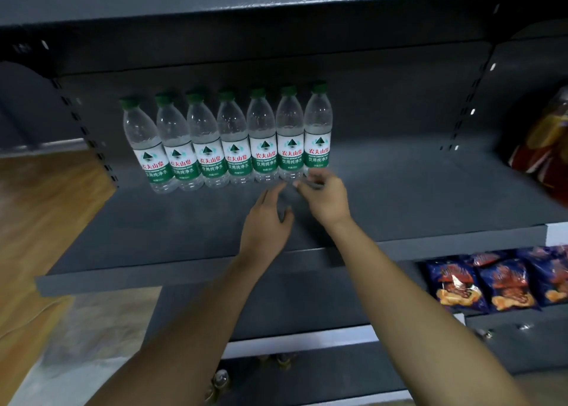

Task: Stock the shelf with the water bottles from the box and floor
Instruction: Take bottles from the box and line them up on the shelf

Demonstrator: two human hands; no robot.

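- Stock so far: seven water bottles (227, 141) stand upright in one tight row, side against side, along the back of the shelf (184, 272), from near its left edge to about the middle.
- State of the left hand (267, 221): released, fingers straight, holding nothing, just in front of the row's right end.
- State of the right hand (325, 199): it sits at the foot of the rightmost bottle (318, 135). Its fingers (310, 179) are blurred, so I cannot tell whether they pinch the base or are clear of it.
- Risk: a knock low on that end bottle could tip it. Since the row touches throughout, the push would likely pass leftward and fell its neighbours.
- Risk: both forearms cross the shelf's front edge, so a careless pull back could drag the end bottle out of line.
- Risk: tall, light bottles probably slide easily on smooth metal, so new ones set at the right end could shove the row askew.
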